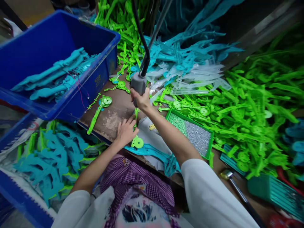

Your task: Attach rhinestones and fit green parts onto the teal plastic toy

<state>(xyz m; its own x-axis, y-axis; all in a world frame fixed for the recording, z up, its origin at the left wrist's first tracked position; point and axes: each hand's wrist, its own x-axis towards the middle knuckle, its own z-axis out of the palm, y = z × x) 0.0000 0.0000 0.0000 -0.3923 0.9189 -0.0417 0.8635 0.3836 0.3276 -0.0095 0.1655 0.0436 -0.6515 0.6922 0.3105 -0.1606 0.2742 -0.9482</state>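
My right hand [142, 100] is wrapped round a grey power screwdriver [138, 83] that hangs upright from a black cord. Its lower end points down at a lime-green plastic part [137, 142] on the bench. Fingers of my left hand [127, 130] press on that part and hold it at its narrow stretch, with its round end showing below. The tip of the screwdriver is mostly hidden behind my right hand. Just below lies a long blue plastic part [152, 151]. Left of my left hand rests another lime-green part [98, 113] with a round end.
A green tray [210, 146] of small metal screws stands right of my right forearm. Piles of lime-green parts [256, 117], blue parts [182, 50] and clear strips [199, 76] cover the back and right. A blue bin [104, 68] stands left. A hammer [237, 188] lies lower right.
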